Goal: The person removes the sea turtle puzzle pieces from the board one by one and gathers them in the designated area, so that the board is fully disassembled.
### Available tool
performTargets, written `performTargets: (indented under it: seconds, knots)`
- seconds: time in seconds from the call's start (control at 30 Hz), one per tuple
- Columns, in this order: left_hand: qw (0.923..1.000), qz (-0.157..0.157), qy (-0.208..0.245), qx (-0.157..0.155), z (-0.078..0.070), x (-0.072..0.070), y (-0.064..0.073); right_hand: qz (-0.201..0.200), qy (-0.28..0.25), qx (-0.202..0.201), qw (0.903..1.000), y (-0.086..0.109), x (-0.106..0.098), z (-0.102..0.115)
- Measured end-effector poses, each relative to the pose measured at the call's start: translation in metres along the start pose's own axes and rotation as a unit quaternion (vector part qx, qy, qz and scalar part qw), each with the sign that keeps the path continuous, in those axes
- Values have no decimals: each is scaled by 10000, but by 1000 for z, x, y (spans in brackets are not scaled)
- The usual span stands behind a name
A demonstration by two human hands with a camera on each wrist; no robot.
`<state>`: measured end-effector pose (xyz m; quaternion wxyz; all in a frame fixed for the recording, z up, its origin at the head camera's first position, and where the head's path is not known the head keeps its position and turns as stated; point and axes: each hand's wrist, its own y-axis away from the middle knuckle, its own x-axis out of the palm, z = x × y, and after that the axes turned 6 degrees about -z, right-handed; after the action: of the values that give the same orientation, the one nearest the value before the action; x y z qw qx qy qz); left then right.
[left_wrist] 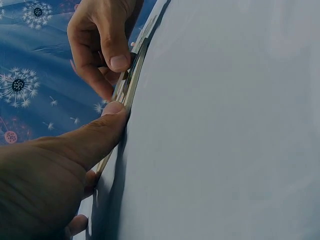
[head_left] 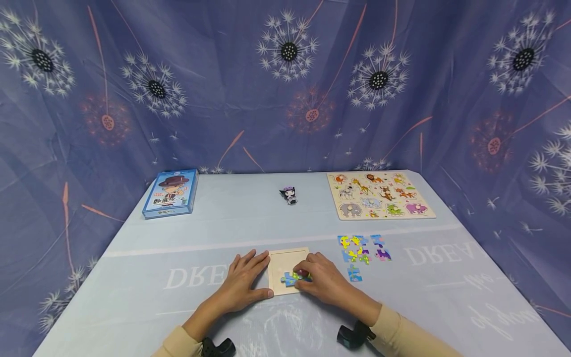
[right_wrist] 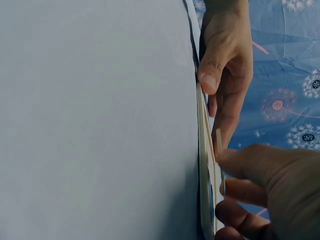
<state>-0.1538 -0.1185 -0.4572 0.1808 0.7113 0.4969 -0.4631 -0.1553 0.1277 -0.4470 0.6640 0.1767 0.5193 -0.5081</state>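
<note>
A shallow square wooden puzzle tray (head_left: 285, 260) lies on the table in front of the person. Along its left side rests the left hand (head_left: 245, 282), fingers extended, the thumb at its near corner. Over the tray's near right part, the right hand (head_left: 324, 278) pinches a blue jigsaw piece (head_left: 290, 279) with yellow-green spots between thumb and fingers. In the right wrist view that thin piece (right_wrist: 219, 141) is held on edge, just off the tray (right_wrist: 202, 175). A blue edge (right_wrist: 211, 200) shows low in the tray, mostly hidden by the right hand.
Several loose jigsaw pieces (head_left: 354, 250) lie right of the tray, with one blue piece (head_left: 354, 273) nearer. Farther back are a blue game box (head_left: 171, 193), a small black-and-white figurine (head_left: 289, 195) and a wooden animal peg board (head_left: 379, 195). A patterned curtain (head_left: 223, 89) hangs behind.
</note>
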Motion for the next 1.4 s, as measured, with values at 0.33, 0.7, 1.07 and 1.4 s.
performTargets:
  seconds: [0.33,0.7,1.07,1.4]
  knots:
    - [9993,-301,-15,223,0,2,2,-475,0,19,9989,14,-27,-18]
    - [10000,6,-21,6,0,1,0,-844,386,476,9945,52,-70,-72]
    - [10000,1,-82,21,1,1,0,-696,734,787,9918,82,-88,-113]
    - [10000,27,-46,8,1,1,0,-404,500,1028,9926,85,-87,-120]
